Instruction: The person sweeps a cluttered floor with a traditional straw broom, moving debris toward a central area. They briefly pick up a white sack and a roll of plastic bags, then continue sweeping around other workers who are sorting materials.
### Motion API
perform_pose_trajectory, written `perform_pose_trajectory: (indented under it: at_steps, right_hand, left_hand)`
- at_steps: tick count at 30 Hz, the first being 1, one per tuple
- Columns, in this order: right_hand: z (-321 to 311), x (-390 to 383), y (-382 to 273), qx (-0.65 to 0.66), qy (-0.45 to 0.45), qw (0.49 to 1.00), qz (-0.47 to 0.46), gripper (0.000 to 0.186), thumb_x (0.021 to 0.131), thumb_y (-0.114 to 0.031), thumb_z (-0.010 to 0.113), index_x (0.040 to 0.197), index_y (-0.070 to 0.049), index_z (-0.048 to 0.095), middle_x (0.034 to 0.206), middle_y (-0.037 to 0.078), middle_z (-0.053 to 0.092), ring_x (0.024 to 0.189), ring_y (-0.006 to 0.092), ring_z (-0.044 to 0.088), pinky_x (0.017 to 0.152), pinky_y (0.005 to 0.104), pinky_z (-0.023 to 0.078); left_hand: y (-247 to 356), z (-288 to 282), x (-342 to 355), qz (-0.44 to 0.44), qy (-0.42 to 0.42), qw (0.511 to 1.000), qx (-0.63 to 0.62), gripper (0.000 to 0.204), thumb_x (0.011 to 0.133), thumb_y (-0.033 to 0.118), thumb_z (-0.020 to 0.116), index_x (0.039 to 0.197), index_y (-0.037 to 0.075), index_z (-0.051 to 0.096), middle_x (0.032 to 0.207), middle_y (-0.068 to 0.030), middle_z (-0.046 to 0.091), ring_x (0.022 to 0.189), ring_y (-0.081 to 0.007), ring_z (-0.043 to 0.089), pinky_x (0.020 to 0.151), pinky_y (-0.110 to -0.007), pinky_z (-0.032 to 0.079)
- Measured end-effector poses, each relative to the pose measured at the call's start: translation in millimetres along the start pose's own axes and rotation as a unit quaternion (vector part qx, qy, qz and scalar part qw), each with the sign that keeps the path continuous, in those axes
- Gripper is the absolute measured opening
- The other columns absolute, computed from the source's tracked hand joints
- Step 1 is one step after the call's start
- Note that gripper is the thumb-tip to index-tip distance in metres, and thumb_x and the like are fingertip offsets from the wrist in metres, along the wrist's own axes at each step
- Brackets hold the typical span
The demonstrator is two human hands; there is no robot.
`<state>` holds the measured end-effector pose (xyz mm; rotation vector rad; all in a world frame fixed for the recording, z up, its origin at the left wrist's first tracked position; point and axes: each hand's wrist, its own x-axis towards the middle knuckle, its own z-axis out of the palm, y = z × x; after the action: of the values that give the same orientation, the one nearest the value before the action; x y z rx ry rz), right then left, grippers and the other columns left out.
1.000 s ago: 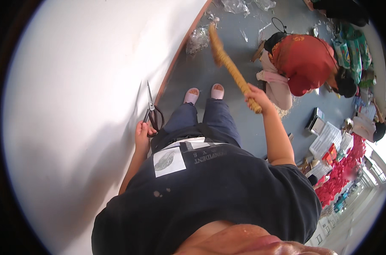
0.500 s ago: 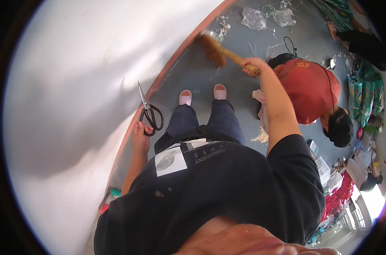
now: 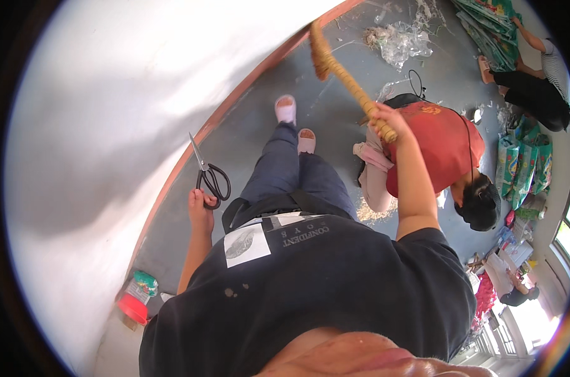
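My left hand (image 3: 201, 204) is closed around the black looped handle of a pair of scissors (image 3: 207, 174), whose pointed metal blades aim up along the white wall. My right hand (image 3: 387, 119) grips the yellow handle of a hand broom (image 3: 354, 88) near its end. The broom's brown bristle head reaches forward to the reddish skirting at the wall's foot. Both pink-white slippers on my feet stand on the grey floor, the left one farther forward.
Just right of my right arm a person in a red top (image 3: 432, 141) bends low. Clear plastic scraps (image 3: 401, 43) lie ahead. Another person (image 3: 536, 81) handles green sacks (image 3: 486, 28) at the far right; more green bags (image 3: 523, 166) stand nearby. A red basin (image 3: 133, 308) sits behind left.
The broom has swung up and forward along the skirting. My left foot has stepped ahead of the right. The scissors stay in my left hand, slightly lower.
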<state>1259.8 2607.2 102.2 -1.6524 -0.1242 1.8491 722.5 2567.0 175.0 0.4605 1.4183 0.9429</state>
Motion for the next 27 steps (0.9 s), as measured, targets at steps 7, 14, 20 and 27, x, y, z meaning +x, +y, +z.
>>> perform_pose_trajectory:
  at_steps: [7,14,20,27]
  right_hand:
    - [96,-16,79,0.036,-0.107,0.989,0.092,0.046,0.071,-0.007,0.056,0.114,-0.016,0.043,0.067,0.011,0.055,0.046,0.0177,0.053,0.036,0.0282,0.042]
    - [73,31,127,-0.014,-0.054,0.983,0.173,0.023,0.069,-0.008,0.058,0.09,-0.003,0.05,0.059,0.012,0.053,0.042,0.0184,0.05,0.033,0.0298,0.041]
    - [14,63,101,0.041,0.123,0.992,0.002,0.013,0.072,-0.01,0.052,0.082,-0.005,0.045,0.055,0.012,0.049,0.041,0.0212,0.048,0.034,0.0307,0.04]
    - [52,-23,128,0.11,0.199,0.971,-0.079,0.051,0.071,-0.004,0.056,0.118,-0.012,0.04,0.06,0.009,0.05,0.041,0.0173,0.049,0.034,0.0294,0.041]
  left_hand:
    - [7,-8,22,0.006,-0.048,0.998,-0.029,0.015,0.088,0.023,0.04,0.083,0.009,0.038,0.058,0.0011,0.033,0.051,-0.0095,0.033,0.051,-0.025,0.032]
    - [33,-48,27,0.017,-0.092,0.995,0.019,0.021,0.088,0.025,0.04,0.079,0.006,0.04,0.061,-0.0012,0.04,0.06,-0.0139,0.046,0.064,-0.027,0.04]
    - [41,-111,28,-0.004,-0.067,0.995,0.078,0.02,0.089,0.023,0.037,0.088,0.003,0.04,0.062,-0.0016,0.039,0.061,-0.0134,0.045,0.06,-0.026,0.039]
    - [31,-130,62,-0.026,-0.187,0.98,0.062,0.016,0.089,0.022,0.039,0.087,0.006,0.041,0.059,-0.0001,0.036,0.055,-0.0121,0.041,0.054,-0.024,0.037]
